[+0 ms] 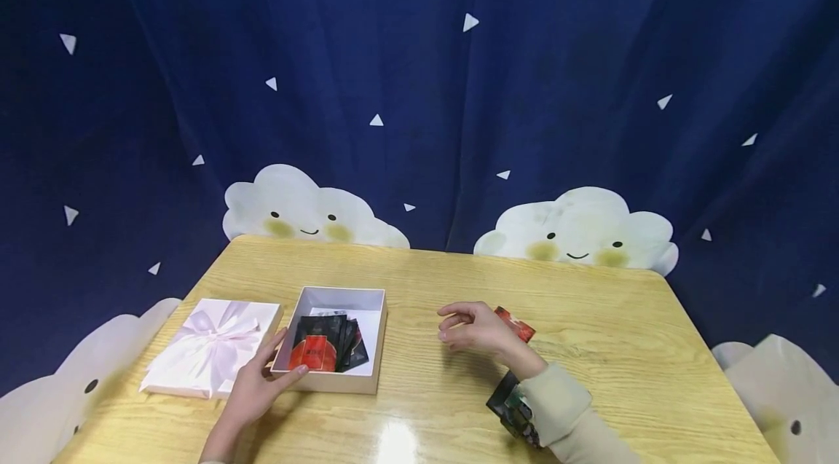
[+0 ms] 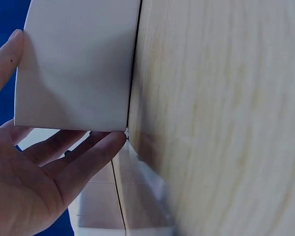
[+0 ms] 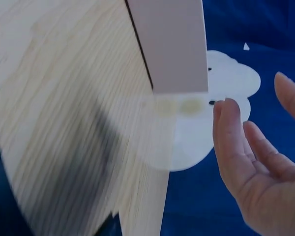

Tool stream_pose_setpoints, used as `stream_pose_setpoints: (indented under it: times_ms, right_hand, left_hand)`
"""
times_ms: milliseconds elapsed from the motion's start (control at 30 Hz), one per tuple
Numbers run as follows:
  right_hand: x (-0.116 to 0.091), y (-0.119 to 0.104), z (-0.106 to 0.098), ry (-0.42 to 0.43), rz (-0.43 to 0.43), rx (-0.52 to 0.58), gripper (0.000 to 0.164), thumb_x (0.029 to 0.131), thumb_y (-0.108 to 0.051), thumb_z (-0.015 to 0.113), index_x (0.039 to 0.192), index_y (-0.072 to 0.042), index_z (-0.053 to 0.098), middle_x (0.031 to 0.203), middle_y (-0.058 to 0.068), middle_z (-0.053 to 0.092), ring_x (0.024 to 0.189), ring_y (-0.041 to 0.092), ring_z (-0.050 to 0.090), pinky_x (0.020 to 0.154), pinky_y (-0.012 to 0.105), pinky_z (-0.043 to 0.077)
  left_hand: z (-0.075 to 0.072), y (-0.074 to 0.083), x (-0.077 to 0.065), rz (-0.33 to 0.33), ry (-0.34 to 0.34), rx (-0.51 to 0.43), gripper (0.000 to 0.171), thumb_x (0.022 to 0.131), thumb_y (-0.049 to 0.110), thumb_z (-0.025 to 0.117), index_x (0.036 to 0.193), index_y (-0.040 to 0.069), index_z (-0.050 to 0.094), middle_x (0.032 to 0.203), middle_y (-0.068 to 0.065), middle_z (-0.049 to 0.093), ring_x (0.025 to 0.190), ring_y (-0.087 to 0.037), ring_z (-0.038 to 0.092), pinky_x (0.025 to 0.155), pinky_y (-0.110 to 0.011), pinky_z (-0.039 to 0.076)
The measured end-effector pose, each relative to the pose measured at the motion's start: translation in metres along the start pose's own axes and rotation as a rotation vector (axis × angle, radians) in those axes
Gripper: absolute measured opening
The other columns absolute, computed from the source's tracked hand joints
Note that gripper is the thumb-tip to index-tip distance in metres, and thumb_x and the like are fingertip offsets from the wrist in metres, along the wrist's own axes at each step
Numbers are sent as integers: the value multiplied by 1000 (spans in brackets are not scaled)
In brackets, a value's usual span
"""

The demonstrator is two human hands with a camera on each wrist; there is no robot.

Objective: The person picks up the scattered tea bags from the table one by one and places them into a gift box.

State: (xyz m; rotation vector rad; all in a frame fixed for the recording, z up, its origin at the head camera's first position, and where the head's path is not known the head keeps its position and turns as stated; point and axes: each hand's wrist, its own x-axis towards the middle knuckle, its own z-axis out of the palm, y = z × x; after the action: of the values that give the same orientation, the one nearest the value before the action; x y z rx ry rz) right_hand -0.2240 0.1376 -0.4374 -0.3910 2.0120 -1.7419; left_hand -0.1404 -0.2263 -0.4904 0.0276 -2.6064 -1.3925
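Observation:
A pale open box (image 1: 376, 347) stands left of the table's middle, with several black and red packets (image 1: 317, 351) piled inside. My left hand (image 1: 258, 384) grips its near left corner. The thumb lies at the front rim while the other fingers reach along the left side, as the left wrist view of the box wall (image 2: 78, 69) shows. To the right of the box, my right hand (image 1: 481, 329) is raised over the table, fingers loosely bent and nothing in them. A red packet (image 1: 518, 325) lies just behind that hand, partly hidden by it.
A white lid with a pale ribbon bow (image 1: 213, 344) lies left of the box, close by my left hand. The wooden table (image 1: 603, 347) runs back to a dark blue curtain (image 1: 419, 85) with clouds. A black device (image 1: 511, 406) sits below my right cuff.

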Motion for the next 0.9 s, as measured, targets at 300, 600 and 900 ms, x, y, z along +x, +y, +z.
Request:
stream_pose_setpoints:
  times_ms: [300,600,900]
  right_hand:
    - [-7,8,-26,10,-12,-49,54,77,-9,71,122,11,47,98,19,56,79,23,62,74,49,49]
    - [-6,22,-55,25,-35,-83,53,81,-3,65,126,12,42,97,18,54,77,17,61,69,40,51]
    - [-3,43,-81,87,0,-139,57,80,-7,67,127,12,40,87,10,58,67,30,60,60,43,50]
  left_hand:
    - [0,1,0,-16,-9,-6,73,73,17,77,134,-2,40,115,-35,52,75,-20,62,61,-24,48]
    - [-1,0,0,-14,-12,-1,74,74,19,76,134,-2,40,121,-35,47,97,-38,57,69,-26,49]
    - [-1,0,1,-27,-12,-20,74,73,18,77,134,-1,40,120,-35,48,76,-20,60,62,-24,48]
